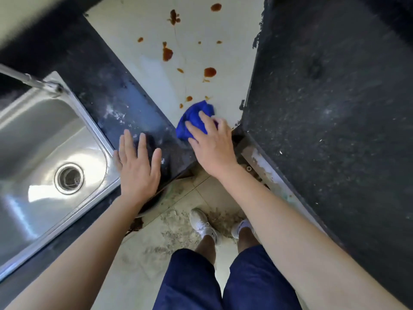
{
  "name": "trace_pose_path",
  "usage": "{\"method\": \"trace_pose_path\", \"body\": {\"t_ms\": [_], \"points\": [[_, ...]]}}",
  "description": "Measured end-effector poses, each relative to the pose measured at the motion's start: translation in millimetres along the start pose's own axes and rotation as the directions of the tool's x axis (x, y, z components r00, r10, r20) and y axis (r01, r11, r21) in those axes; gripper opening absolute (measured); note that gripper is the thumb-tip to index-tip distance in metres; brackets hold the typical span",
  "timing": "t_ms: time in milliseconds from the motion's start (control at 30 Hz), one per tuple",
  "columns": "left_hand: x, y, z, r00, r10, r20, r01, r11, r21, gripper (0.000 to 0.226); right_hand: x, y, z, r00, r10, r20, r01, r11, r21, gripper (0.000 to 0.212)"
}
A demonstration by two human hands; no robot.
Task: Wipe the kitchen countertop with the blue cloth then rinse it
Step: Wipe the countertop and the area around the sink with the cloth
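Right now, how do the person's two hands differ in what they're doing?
The left hand lies flat and open, fingers spread, on the black countertop beside the shiny steel sink; it holds nothing. The right hand curls its grip over the crumpled blue cloth, pressing it on the pale surface near brown stains. Both are bare.

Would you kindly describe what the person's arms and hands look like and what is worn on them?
Both forearms are bare from the bottom edge of the picture up, with no sleeves showing. The left hand and the right hand wear no gloves, and I can see no rings, watch or bracelets on either one.
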State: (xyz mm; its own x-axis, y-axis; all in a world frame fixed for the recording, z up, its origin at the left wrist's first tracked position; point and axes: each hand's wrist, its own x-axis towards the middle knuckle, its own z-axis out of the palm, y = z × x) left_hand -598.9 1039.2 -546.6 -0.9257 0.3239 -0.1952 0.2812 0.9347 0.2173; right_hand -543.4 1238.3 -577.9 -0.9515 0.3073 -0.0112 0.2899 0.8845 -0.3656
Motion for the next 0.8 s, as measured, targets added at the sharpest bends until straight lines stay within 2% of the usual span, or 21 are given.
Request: {"method": "trace_pose_path", "body": {"t_ms": [133,200,233,300,367,467,533,600,633,667,700,800], "points": [[3.3,1.9,2.3,0.999,0.049,-0.022,-0.048,0.999,0.006,0.065,-2.2,-6.6,-3.2,0.976,-0.198,0.095,0.194,0.98,0.053,0.04],[6.8,15.9,4.7,0.991,0.134,-0.025,-0.134,0.991,0.018,0.063,12.8,27.1,-22.7,0.972,-0.201,0.124,0.202,0.979,0.003,0.04],[8.4,23.7,7.0,0.982,0.187,-0.013,-0.186,0.982,0.022,0.062,18.3,52.7,-34.1,0.988,-0.123,0.093,0.126,0.992,-0.023,0.041],[10.9,40.4,14.0,0.961,0.275,0.029,-0.275,0.961,0.018,0.061,19.8,117.0,-62.0,0.992,0.125,-0.034,-0.127,0.99,-0.06,0.041],[11.7,54.4,22.3,0.947,0.311,0.077,-0.313,0.95,0.006,0.061,2.7,185.7,-90.2,0.937,0.337,-0.093,-0.345,0.935,-0.085,0.042],[10.0,62.8,30.6,0.958,0.28,0.058,-0.279,0.96,-0.029,0.059,-48.9,255.0,-118.6,0.848,0.514,-0.128,-0.526,0.845,-0.095,0.054],[9.1,62.1,31.7,0.958,0.283,0.047,-0.282,0.959,-0.026,0.057,-87.0,259.3,-117.0,0.76,0.628,-0.169,-0.643,0.764,-0.054,0.056],[9.8,59.5,31.0,0.952,0.304,0.043,-0.303,0.953,-0.016,0.055,-116.5,237.0,-99.0,0.648,0.719,-0.25,-0.742,0.671,0.006,0.048],[10.4,58.4,30.8,0.949,0.313,0.044,-0.312,0.95,-0.015,0.055,-127.4,218.9,-88.0,0.634,0.712,-0.301,-0.746,0.666,0.003,0.045],[10.8,57.6,30.5,0.946,0.32,0.044,-0.32,0.947,-0.013,0.055,-134.4,195.4,-77.7,0.661,0.667,-0.343,-0.716,0.697,-0.023,0.043],[10.6,57.1,30.2,0.944,0.327,0.044,-0.327,0.945,-0.009,0.055,-138.2,170.5,-67.1,0.718,0.604,-0.346,-0.66,0.749,-0.06,0.042],[10.8,54.9,28.0,0.937,0.347,0.037,-0.347,0.938,-0.005,0.054,-116.2,97.3,-37.6,0.891,0.372,-0.258,-0.41,0.905,-0.111,0.039]]}}
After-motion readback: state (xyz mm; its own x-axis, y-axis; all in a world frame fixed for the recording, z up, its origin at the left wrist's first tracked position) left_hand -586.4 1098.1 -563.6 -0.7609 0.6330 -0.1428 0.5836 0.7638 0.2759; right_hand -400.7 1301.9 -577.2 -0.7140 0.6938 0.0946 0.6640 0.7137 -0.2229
